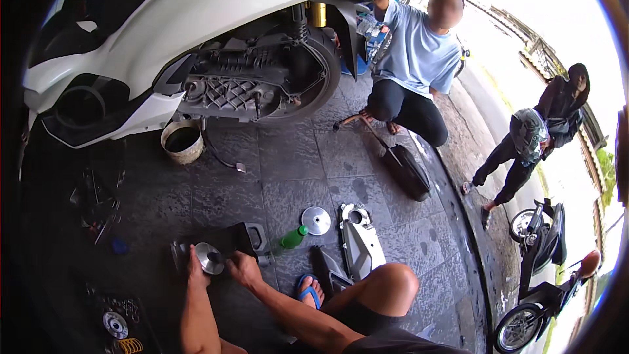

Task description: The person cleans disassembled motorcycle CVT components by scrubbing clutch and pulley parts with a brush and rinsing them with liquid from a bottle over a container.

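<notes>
My left hand grips a round silver metal part by its rim, over a black tray. My right hand is closed just right of that part, with its fingertips at a small dark object at the part's edge, too unclear to name. A green bottle stands to the right of the tray. Beyond it lie a silver disc and a silver casing on the tiles.
A white scooter stands ahead, a bucket below it. A person crouches beside it near a black long-handled object. Another person and scooters are at right. Loose parts lie lower left.
</notes>
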`<action>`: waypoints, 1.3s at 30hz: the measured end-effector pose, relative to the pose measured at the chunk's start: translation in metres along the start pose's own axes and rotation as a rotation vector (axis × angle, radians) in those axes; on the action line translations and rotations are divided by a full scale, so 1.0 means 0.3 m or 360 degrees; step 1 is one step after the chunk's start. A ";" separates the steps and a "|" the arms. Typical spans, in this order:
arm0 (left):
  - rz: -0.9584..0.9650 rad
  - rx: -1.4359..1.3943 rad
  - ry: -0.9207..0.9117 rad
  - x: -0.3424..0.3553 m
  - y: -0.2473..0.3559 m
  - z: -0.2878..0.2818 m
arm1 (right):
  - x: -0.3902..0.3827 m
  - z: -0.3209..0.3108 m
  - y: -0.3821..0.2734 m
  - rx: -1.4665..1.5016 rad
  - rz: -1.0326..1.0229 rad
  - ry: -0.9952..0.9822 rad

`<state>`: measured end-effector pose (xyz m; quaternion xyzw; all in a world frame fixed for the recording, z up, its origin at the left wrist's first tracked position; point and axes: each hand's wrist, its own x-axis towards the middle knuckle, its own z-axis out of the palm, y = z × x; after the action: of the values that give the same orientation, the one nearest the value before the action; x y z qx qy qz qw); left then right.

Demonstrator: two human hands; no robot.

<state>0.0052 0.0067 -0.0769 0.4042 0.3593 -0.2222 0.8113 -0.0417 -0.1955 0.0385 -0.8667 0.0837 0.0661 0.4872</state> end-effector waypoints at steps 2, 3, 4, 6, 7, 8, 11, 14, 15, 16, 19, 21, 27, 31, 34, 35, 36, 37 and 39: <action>0.0042 0.0013 -0.0100 -0.006 -0.022 0.010 | 0.001 -0.035 0.029 -0.0083 -0.0168 0.0149; 0.0246 0.0230 -0.0085 -0.023 -0.070 0.078 | 0.017 -0.069 0.071 -0.0331 -0.0088 0.0142; 0.0152 0.0138 0.0003 -0.016 -0.052 0.087 | 0.026 -0.071 0.080 -0.0554 -0.0033 0.0104; 0.0076 0.0048 0.0094 -0.006 -0.023 0.099 | 0.027 -0.055 0.091 -0.0552 0.0020 0.0034; 0.0059 0.0039 0.0062 -0.001 -0.027 0.078 | 0.018 -0.054 0.071 -0.0458 0.0040 0.0050; 0.0040 0.0030 0.0029 0.005 -0.032 0.059 | 0.012 -0.050 0.048 -0.0409 0.0046 0.0054; 0.0069 0.0046 -0.0124 0.033 -0.039 0.024 | -0.006 -0.050 0.005 0.0410 -0.0041 -0.0099; 0.0711 0.0810 -0.0139 0.033 -0.089 -0.129 | -0.027 -0.021 -0.090 -0.0136 0.0116 -0.0096; 0.1272 0.1606 -0.0029 0.031 -0.095 -0.168 | -0.034 -0.011 -0.092 -0.0121 0.0104 -0.0113; 0.1271 0.1593 -0.0084 0.037 -0.106 -0.070 | -0.005 -0.047 -0.022 0.0002 0.0030 -0.0127; 0.0108 0.0090 -0.0120 -0.010 -0.034 0.063 | 0.039 -0.084 0.020 0.0074 -0.0030 -0.0181; 0.0105 0.0130 0.0026 -0.027 -0.020 0.075 | 0.047 -0.084 0.014 0.0012 0.0003 -0.0225; 0.0109 0.0257 0.0215 -0.060 -0.030 0.147 | 0.048 -0.106 0.062 -0.0617 0.0106 -0.0009; 0.0105 0.0254 0.0126 -0.056 -0.008 0.077 | 0.037 -0.089 -0.010 -0.0013 0.0078 -0.0053; 0.0124 0.0237 -0.0037 -0.044 -0.025 0.066 | 0.041 -0.084 -0.019 0.0076 0.0091 -0.0136; 0.0151 0.0246 -0.0103 -0.044 -0.023 0.073 | 0.049 -0.084 -0.027 -0.0143 0.0168 -0.0168; 0.0161 0.0242 -0.0101 -0.050 -0.025 0.076 | 0.049 -0.089 -0.030 -0.0144 0.0158 -0.0171; 0.0189 0.0350 0.0005 -0.057 -0.022 0.066 | 0.047 -0.085 -0.025 -0.0039 0.0111 -0.0225; 0.0142 0.0437 0.0129 -0.122 -0.035 0.206 | 0.078 -0.130 0.049 0.0034 0.0095 -0.0218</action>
<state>-0.0003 -0.0473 -0.0284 0.5356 0.3396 -0.2165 0.7422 -0.0207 -0.2383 0.0419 -0.8521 0.0768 0.1388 0.4987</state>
